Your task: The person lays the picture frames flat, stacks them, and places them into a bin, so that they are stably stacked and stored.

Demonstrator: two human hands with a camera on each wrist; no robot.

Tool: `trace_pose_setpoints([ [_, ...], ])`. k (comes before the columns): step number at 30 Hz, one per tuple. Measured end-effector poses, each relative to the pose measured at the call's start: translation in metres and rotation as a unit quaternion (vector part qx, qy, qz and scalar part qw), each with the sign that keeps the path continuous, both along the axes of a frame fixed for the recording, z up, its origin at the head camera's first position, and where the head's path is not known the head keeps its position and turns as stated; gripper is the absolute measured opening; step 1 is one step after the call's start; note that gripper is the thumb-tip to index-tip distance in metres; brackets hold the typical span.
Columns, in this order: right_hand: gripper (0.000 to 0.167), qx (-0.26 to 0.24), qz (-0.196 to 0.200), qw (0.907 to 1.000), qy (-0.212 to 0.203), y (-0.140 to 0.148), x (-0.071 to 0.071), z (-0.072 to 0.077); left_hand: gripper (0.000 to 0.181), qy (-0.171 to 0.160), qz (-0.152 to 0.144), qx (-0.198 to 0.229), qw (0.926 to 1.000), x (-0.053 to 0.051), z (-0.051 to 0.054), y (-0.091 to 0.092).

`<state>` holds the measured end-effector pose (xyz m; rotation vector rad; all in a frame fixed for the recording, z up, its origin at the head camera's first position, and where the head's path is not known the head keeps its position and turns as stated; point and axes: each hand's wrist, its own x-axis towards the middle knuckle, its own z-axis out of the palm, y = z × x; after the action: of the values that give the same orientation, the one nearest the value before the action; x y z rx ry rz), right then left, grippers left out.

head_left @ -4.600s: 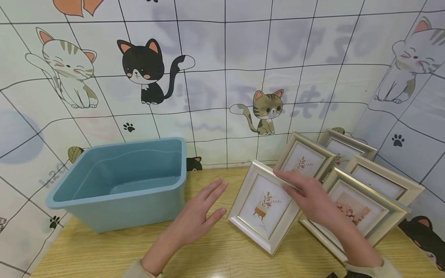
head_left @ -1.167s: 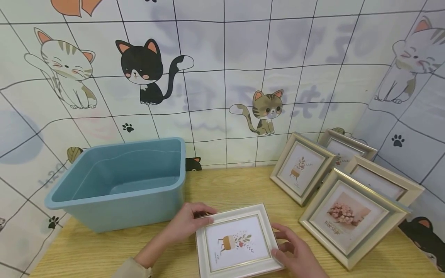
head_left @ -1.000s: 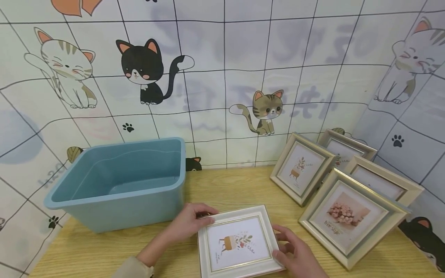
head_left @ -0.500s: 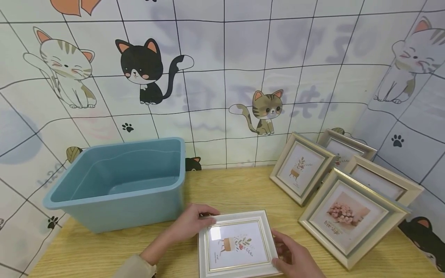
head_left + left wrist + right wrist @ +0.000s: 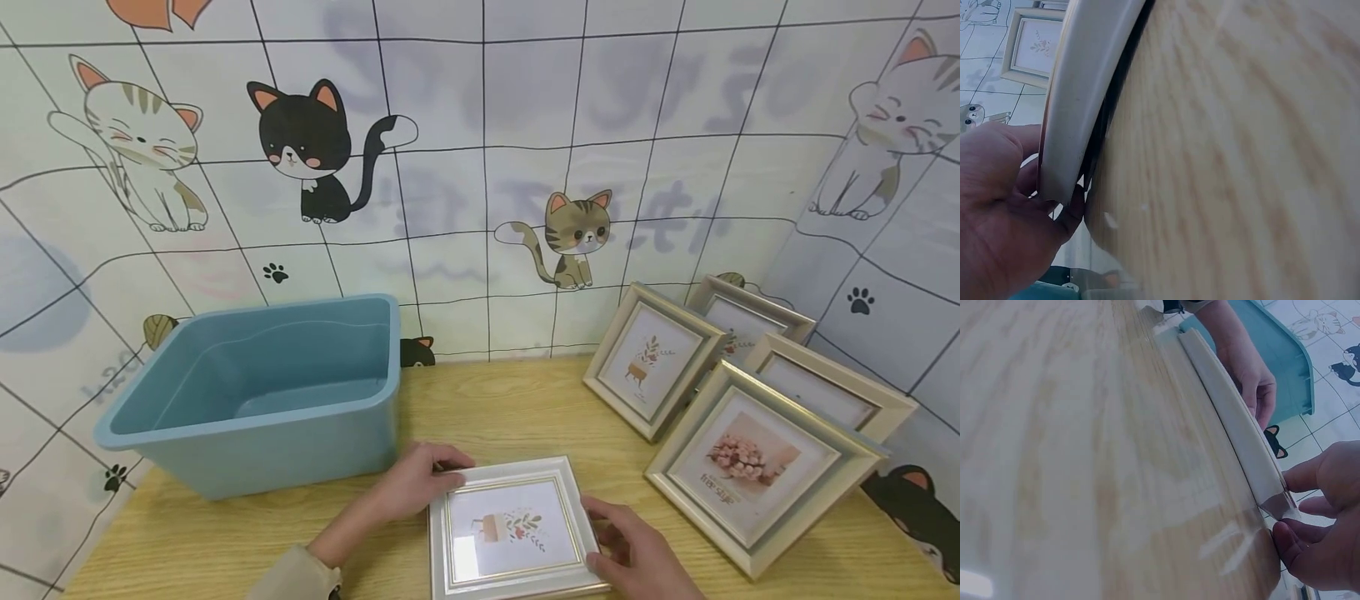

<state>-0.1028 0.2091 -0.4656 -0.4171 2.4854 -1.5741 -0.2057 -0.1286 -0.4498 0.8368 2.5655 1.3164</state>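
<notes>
Both hands hold a white picture frame (image 5: 513, 533) with a thin gold inner line and a plant print. It lies face up and sideways at the front of the table. My left hand (image 5: 416, 482) pinches its upper left corner, thumb on top. At the right edge, my right hand (image 5: 633, 546) grips with the thumb over the rim and the other fingers curled beside it. In the left wrist view, a fingertip reaches beneath the frame's side (image 5: 1079, 94). The right wrist view shows the frame (image 5: 1235, 425) low over the wood; whether it touches fully, I cannot tell.
A blue plastic tub (image 5: 262, 450) stands at the left of the wooden table (image 5: 487, 408). Several frames lean at the right, among them one with a flower print (image 5: 750, 458) and one with a plant print (image 5: 648, 358). A cat-patterned wall covering (image 5: 450, 192) closes the back.
Seconds ago the white frame stood upright under my right hand, my left hand apart from it. Now it is laid down, turned sideways and held by both hands. Lately it has tipped slightly flatter; glare shifted.
</notes>
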Motion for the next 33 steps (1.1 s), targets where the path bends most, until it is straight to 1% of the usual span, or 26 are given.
trace_pose_setpoints([
  [5, 0.062, 0.006, 0.003, 1.0, 0.003, 0.0, -0.002, 0.001, 0.017, 0.003, 0.0, -0.018, 0.9998, -0.001, 0.001, 0.001],
  [8, 0.062, 0.008, 0.007, 0.9999, -0.004, 0.001, -0.003, 0.002, 0.017, 0.005, 0.003, -0.025, 0.9997, -0.002, 0.002, 0.002],
  [14, 0.061, 0.007, 0.017, 0.9997, -0.014, 0.002, -0.002, 0.003, 0.017, 0.002, 0.003, -0.019, 0.9998, -0.002, 0.0, 0.004],
  [21, 0.061, 0.003, 0.016, 0.9995, -0.028, 0.003, -0.002, 0.005, 0.018, -0.005, -0.002, -0.011, 0.9999, -0.002, -0.001, 0.001],
  [28, 0.06, 0.01, 0.022, 0.9997, -0.009, 0.006, -0.002, 0.008, 0.023, -0.04, 0.001, 0.006, 0.9992, -0.001, 0.0, -0.005],
  [31, 0.059, 0.014, 0.027, 0.9995, 0.009, 0.008, -0.003, 0.012, 0.022, -0.042, 0.005, 0.004, 0.9991, -0.001, 0.0, -0.006],
  [33, 0.057, 0.021, 0.015, 0.9994, 0.024, 0.01, -0.003, 0.017, 0.022, -0.042, 0.006, 0.003, 0.9991, -0.001, 0.001, -0.006],
])
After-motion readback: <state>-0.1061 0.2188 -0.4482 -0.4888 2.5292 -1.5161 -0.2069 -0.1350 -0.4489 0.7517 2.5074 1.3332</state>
